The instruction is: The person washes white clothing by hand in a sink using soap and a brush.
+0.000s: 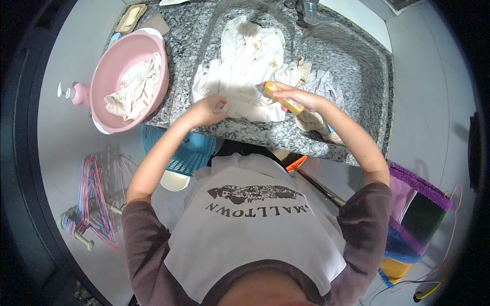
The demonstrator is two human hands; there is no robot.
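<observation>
A white garment printed with small brown and green motifs (252,53) lies spread over the washing slab of a granite sink (268,134). My left hand (208,111) pinches the near edge of the garment at its left side. In my right hand (302,97) is a yellow bar of soap (285,98), held just above the cloth; I cannot tell whether it touches. Crumpled pale clothes (325,86) lie to the right of the garment, at the edge of the basin. A beige piece of cloth (312,122) sits under my right forearm, partly hidden.
A pink plastic basin (101,76) holding a whitish cloth (134,91) stands on the left, beside a pink pump bottle (80,93). Behind it is a soap dish (124,25) with a bar. A faucet (312,15) rises at the back. Clothes hangers (90,199) hang at left.
</observation>
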